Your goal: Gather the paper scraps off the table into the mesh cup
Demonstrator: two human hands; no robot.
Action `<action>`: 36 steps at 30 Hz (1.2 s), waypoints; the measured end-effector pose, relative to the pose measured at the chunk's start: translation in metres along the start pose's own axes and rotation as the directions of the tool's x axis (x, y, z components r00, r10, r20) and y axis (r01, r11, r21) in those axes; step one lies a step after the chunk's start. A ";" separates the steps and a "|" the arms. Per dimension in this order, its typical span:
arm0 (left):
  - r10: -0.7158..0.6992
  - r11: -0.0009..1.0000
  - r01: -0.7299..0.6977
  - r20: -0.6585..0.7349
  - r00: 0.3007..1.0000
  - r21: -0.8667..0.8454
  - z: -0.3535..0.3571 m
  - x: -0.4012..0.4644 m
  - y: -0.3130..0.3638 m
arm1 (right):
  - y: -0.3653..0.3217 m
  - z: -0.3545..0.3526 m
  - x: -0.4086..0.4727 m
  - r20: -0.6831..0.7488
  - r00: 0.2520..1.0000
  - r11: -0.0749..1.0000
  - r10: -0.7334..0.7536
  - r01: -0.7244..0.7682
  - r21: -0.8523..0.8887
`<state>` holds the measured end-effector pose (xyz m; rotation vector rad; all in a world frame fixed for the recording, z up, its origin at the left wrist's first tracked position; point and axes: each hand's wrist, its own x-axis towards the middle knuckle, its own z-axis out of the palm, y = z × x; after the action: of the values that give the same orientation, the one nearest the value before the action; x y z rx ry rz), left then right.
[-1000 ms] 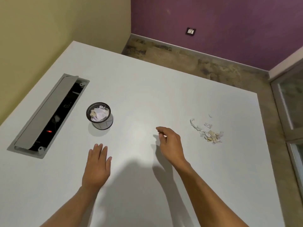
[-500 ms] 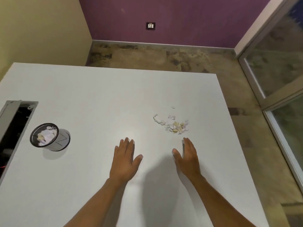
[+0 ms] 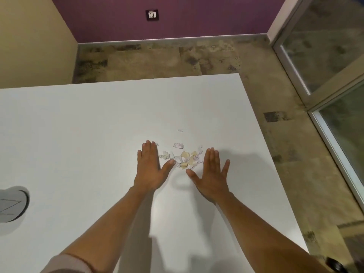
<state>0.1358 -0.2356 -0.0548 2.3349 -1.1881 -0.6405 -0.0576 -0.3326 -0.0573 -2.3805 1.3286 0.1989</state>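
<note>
You have only one view here, the head camera, so no second view shares the scene with it. It sits above the near edge of the white table (image 3: 78, 125) and looks forward and steeply down. Your two forearms enter from the bottom of the frame, and the left hand (image 3: 149, 168) and the right hand (image 3: 211, 174) lie close to the centre. The lens is wide: the table edges spread apart toward you. Beyond the hands the view reaches the far table edge, the floor (image 3: 157, 62), and the purple wall (image 3: 197, 16) with its socket (image 3: 152, 15). Right of the right hand, a glass door (image 3: 325, 46) fills the frame side.
</note>
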 end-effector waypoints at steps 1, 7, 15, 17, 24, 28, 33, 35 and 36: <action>0.020 1.000 -0.020 0.009 1.000 0.001 0.002 0.011 0.003 | -0.001 0.000 0.007 -0.011 1.000 1.000 -0.008 0.008 -0.016; 0.157 0.988 -0.155 0.129 0.979 -0.026 0.003 0.074 0.016 | -0.005 -0.010 0.051 -0.024 0.997 0.997 -0.074 0.073 -0.027; 0.369 0.921 -0.390 0.329 0.869 -0.003 -0.004 0.092 0.024 | -0.001 -0.025 0.078 0.017 0.963 0.963 -0.269 0.270 -0.023; 0.415 0.895 -0.446 0.368 0.832 -0.002 -0.006 0.084 0.019 | 0.004 -0.027 0.074 0.048 0.941 0.940 -0.336 0.338 -0.040; 0.433 0.886 -0.463 0.396 0.810 -0.024 -0.001 0.031 0.018 | 0.015 -0.019 0.038 0.097 0.848 0.845 -0.522 0.529 -0.078; 0.409 0.910 -0.400 0.412 0.815 -0.111 -0.001 0.004 0.018 | 0.009 -0.021 0.009 0.101 0.843 0.849 -0.528 0.527 0.040; 0.369 0.919 -0.392 0.273 0.888 0.032 -0.008 -0.018 0.015 | -0.003 -0.026 -0.008 0.082 0.933 0.933 -0.350 0.339 0.123; 0.289 0.921 -0.349 0.294 0.911 0.175 -0.012 -0.022 0.020 | -0.009 -0.030 -0.011 0.084 0.960 0.963 -0.266 0.262 0.061; 0.237 0.922 -0.315 0.312 0.920 0.226 -0.014 -0.023 0.024 | -0.012 -0.032 -0.011 0.108 0.966 0.971 -0.236 0.232 0.052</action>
<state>0.1165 -0.2272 -0.0255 2.2732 -1.8040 -0.7620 -0.0558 -0.3315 -0.0214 -2.4291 0.9819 0.2330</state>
